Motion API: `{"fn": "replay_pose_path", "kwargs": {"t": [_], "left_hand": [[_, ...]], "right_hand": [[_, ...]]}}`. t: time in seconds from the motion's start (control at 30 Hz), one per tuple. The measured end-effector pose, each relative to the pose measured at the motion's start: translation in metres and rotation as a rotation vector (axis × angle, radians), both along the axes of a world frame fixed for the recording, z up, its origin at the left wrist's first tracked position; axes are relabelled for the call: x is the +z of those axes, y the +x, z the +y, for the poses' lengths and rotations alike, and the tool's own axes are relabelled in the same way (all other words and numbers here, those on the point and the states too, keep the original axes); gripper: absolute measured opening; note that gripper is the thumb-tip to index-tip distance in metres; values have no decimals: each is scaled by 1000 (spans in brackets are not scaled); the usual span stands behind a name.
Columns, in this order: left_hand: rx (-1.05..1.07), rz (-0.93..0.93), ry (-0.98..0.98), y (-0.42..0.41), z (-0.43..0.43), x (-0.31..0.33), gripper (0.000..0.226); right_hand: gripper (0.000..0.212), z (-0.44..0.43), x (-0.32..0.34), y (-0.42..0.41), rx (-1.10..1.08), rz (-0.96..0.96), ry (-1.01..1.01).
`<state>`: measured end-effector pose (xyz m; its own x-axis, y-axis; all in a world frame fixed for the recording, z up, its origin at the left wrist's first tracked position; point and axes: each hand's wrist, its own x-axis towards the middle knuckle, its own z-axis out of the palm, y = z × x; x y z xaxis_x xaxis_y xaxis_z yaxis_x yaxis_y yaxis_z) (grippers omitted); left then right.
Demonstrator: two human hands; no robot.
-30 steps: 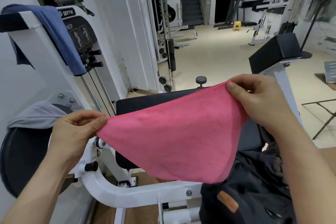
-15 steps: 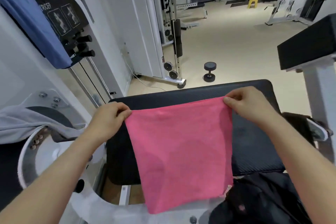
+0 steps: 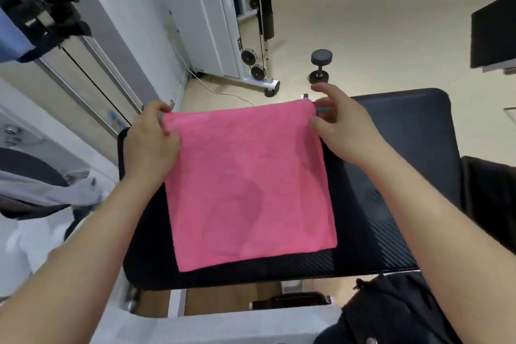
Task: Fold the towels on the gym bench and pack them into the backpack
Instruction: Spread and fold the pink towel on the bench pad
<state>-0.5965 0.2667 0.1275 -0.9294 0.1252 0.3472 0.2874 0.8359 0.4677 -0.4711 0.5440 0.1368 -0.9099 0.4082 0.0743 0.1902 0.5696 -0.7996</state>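
Observation:
A pink towel (image 3: 248, 184) lies spread flat on the black padded gym bench (image 3: 405, 176), with its far edge hanging a little past the bench's far side. My left hand (image 3: 150, 139) pinches the towel's far left corner, thumb on top and fingers curled over the edge. At the far right corner, my right hand (image 3: 339, 128) has its fingers spread and lifted, and only the thumb touches the cloth. A black backpack (image 3: 391, 313) sits at the bottom right, below the bench's near edge.
A grey towel (image 3: 42, 193) is draped over the machine at the left, and a blue towel (image 3: 11, 39) hangs at the upper left. On the floor beyond the bench stand a dumbbell (image 3: 319, 67) and a white cable machine (image 3: 257, 70). Another black pad (image 3: 491, 36) is at the right.
The pink towel was held up in the air by both far corners. It has come down flat onto the bench, and my right hand's fingers have opened off its corner.

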Motion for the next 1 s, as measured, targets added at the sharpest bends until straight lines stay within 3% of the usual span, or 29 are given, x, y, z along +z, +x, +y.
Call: {"fn": "replay_pose_path", "kwargs": {"t": [0.13,0.23,0.33,0.4,0.57,0.73,0.8,0.93,1.0], "left_hand": [[-543,-48,-87,128,29,-51,15],[-753,-67,-114,185,58,-86,27],[-746,-40,-186,200,83,-100,48],[-711,-2,-220,196,90,-106,50],[-598,5,-39,189,86,-114,22],[-589,-21,10,193,89,-115,18],[-585,-14,-7,195,92,-118,17],[-587,22,-194,201,93,-119,20],[-611,11,-197,202,90,-118,20]], "right_hand": [[22,-20,-27,75,-74,-111,4],[21,-34,-56,119,-135,-251,-104],[19,-42,-79,137,-201,-312,-171],[18,-47,-85,140,-201,-311,-169],[14,-56,-94,139,-183,-293,-198],[18,-57,-89,131,-230,-213,-601],[16,-55,-93,129,-259,-198,-545],[17,-53,-103,128,-334,-315,-146],[20,-54,-102,128,-327,-359,-5]]}}
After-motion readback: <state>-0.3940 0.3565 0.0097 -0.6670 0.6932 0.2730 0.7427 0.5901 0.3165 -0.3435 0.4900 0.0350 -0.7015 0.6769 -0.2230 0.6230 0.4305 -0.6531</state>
